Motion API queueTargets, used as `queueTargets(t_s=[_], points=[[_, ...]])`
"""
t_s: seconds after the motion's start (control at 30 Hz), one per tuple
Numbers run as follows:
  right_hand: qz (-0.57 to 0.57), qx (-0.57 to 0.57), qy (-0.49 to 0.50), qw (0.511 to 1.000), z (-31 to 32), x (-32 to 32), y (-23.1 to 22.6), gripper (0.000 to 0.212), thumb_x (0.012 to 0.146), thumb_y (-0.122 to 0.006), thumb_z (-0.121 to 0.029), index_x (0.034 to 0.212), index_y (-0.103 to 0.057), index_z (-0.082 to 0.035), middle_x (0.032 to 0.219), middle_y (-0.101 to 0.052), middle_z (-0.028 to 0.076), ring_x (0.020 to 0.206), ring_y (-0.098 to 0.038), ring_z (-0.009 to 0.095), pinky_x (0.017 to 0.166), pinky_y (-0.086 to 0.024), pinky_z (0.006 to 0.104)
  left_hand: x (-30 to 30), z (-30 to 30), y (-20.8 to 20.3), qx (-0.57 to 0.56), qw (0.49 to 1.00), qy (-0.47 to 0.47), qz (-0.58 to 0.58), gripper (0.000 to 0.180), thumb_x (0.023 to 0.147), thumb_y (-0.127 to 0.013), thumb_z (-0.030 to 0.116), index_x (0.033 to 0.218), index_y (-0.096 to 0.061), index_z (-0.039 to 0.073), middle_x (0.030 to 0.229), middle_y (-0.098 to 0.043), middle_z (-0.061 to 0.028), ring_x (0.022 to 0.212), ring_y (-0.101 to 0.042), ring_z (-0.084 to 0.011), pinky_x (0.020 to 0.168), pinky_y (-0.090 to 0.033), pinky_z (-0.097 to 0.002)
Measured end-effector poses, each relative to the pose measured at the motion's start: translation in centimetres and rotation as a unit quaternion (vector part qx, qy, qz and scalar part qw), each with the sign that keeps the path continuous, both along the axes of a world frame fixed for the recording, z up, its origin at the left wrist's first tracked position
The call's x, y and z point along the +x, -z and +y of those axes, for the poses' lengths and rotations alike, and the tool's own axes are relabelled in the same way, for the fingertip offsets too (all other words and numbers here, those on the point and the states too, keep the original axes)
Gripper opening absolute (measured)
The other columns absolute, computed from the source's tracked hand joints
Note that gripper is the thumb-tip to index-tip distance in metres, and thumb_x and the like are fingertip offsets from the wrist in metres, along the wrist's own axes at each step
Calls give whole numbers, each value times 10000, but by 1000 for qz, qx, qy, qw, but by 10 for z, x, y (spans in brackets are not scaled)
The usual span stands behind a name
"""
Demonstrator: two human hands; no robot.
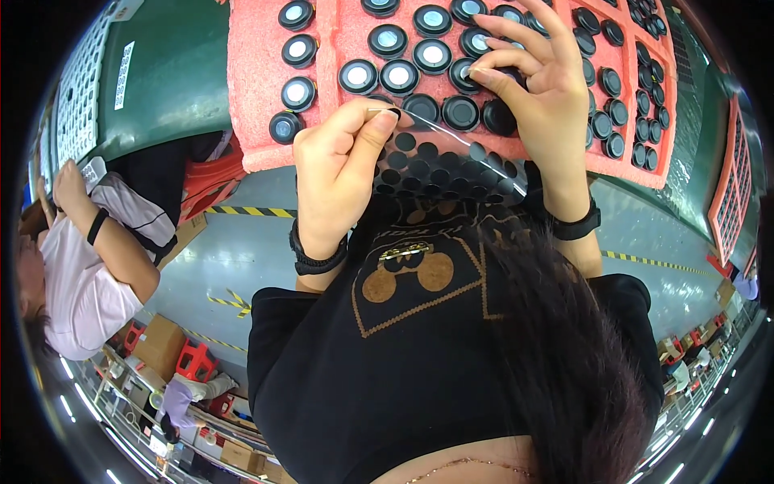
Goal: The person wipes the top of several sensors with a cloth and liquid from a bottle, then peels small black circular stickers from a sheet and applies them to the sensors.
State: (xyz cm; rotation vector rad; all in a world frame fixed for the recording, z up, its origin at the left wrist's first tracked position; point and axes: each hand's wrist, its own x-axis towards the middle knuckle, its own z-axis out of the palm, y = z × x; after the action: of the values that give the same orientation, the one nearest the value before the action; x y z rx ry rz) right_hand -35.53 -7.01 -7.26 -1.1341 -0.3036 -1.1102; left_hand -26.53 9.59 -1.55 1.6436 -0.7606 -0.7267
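Note:
Above the tray's near edge, my left hand [339,165] is closed in a pinch on the corner of a clear sheet of black round stickers [439,165]. A small dark disc and a thin bright edge show at its fingertips. The sheet hangs to the right, bent, in front of my body. My right hand [540,85] reaches over the tray, thumb and forefinger pinched together at the rim of a round black part [462,75], other fingers spread. Whatever lies in that pinch is too small to make out. Nearby stand round black parts with white tops [399,76] and all-black ones [461,113].
The pink foam tray [262,153] lies on a green table [161,77], with more black parts on its right side. Another pink tray [730,189] is at the far right. A person in a light shirt [93,282] sits at left, beside a white perforated tray [81,97].

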Motion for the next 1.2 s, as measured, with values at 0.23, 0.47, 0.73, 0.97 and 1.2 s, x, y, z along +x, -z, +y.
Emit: queueTargets(t_s=[0.23,0.47,0.73,0.97,1.2], points=[[-2,10,3,1000,6,3,-16,657,691,-590,147,1275,-329,-6,1076,-509,151,758,-572,114,741,-474,228,3,0,-1,-1,1000,12,9,145,861,-535,94,822,-611,-23,624,-589,-13,561,-500,-40,510,-394,-183],[500,-305,316,747,26,-13,-76,537,686,-607,112,1188,-451,3,1032,-545,75,809,-569,129,792,-437,238,4,1,-1,-1,1000,8,24,147,861,-533,95,817,-612,-22,635,-593,-12,566,-502,-40,509,-392,-182],[467,-117,221,848,-2,-49,-52,601,714,-624,81,1247,-352,20,910,-599,88,812,-571,123,831,-414,259,3,2,0,-11,999,-3,34,144,861,-532,91,821,-613,-22,641,-590,-9,573,-497,-38,515,-390,-181],[490,-135,229,830,1,-54,-45,447,736,-632,44,1131,-423,56,786,-624,43,815,-558,99,833,-397,232,3,3,-2,-6,1000,4,20,139,860,-535,88,827,-612,-23,647,-586,-2,574,-479,-31,515,-379,-176],[468,-94,211,853,2,-55,-43,399,734,-635,42,1089,-454,38,777,-629,30,810,-555,96,828,-394,223,2,4,-2,-6,1000,2,20,140,862,-534,89,827,-610,-23,638,-578,2,568,-469,-27,507,-367,-171]])
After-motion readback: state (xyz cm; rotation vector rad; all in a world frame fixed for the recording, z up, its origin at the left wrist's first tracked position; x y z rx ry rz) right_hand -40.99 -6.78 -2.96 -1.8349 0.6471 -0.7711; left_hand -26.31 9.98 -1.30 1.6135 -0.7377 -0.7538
